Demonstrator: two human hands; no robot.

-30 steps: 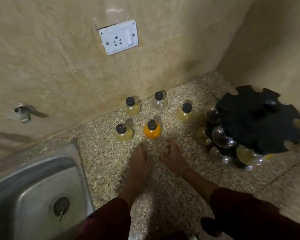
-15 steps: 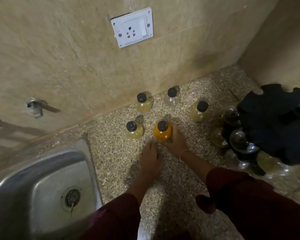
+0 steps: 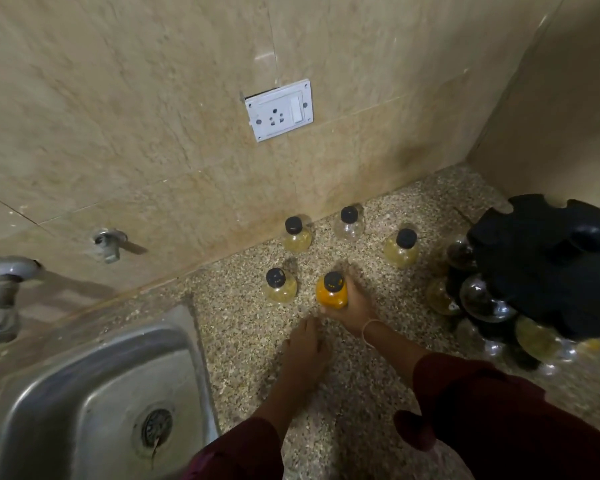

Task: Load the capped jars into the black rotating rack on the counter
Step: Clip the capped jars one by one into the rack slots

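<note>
Showing a speckled stone bench (image 3: 243,323) set in a tiled corner, seen from the head camera. The right grip (image 3: 354,308), the person's right hand, is clenched round the orange jar (image 3: 330,296), which stands upright with its black cap on top, near the middle of the bench. Whether its base touches the bench cannot be told. The left grip (image 3: 305,351), the left hand, is released, with straight fingers lying on the bench just near of the orange jar.

Four more capped jars stand apart from one another:
- a pale yellow jar (image 3: 279,287) just left of the orange one
- a second yellow jar (image 3: 297,237) by the far wall
- a clear jar (image 3: 350,225) by the far wall, right of the second yellow jar
- a third yellow jar (image 3: 400,251) further right

The black rack (image 3: 548,265) stands at the right edge. Round jars, among them a dark globe (image 3: 484,299), are seated along its left and near sides. A steel sink (image 3: 49,393) lies near left, and a white socket (image 3: 278,110) is on the far wall.
</note>
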